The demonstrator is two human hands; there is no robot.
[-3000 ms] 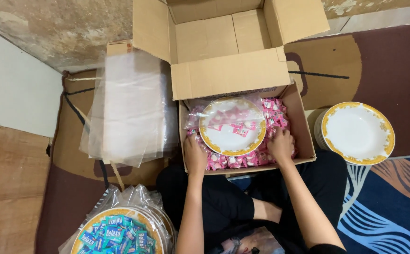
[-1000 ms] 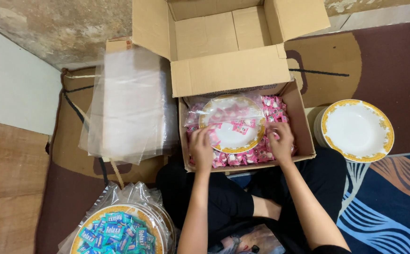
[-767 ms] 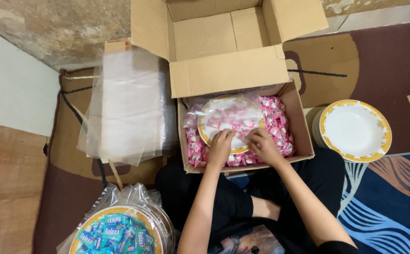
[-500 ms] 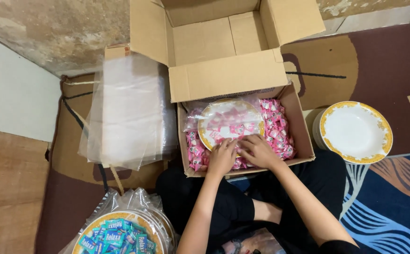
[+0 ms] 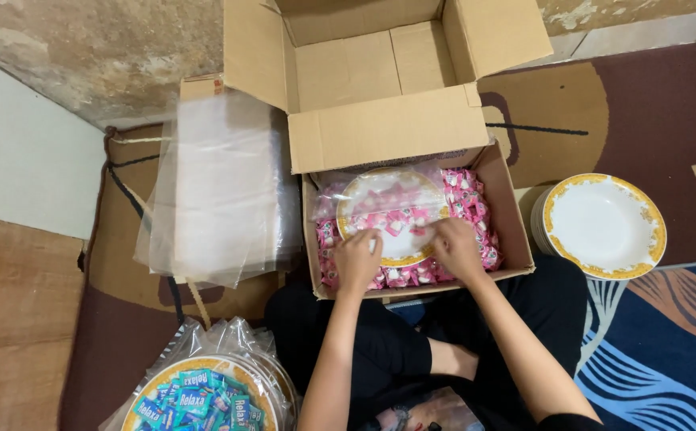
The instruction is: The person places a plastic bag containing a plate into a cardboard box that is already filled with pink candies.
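An open cardboard box (image 5: 515, 231) sits in front of my lap, filled with small pink wrapped candies (image 5: 469, 191). On the candies lies a white plate with a gold rim (image 5: 368, 191), inside a clear plastic bag, with pink candies on it. My left hand (image 5: 357, 262) rests on the plate's near edge, fingers curled on the plastic. My right hand (image 5: 457, 247) lies on the plate's near right edge, fingers pinching the plastic toward the middle.
A stack of clear plastic bags (image 5: 220, 183) lies on a cardboard box to the left. A stack of white gold-rimmed plates (image 5: 603, 225) stands on the rug at the right. A bagged plate of blue candies (image 5: 196, 395) sits at the lower left.
Both hands slid from the outer sides of the bagged plate inward to its near edge. The plate settled lower among the pink candies.
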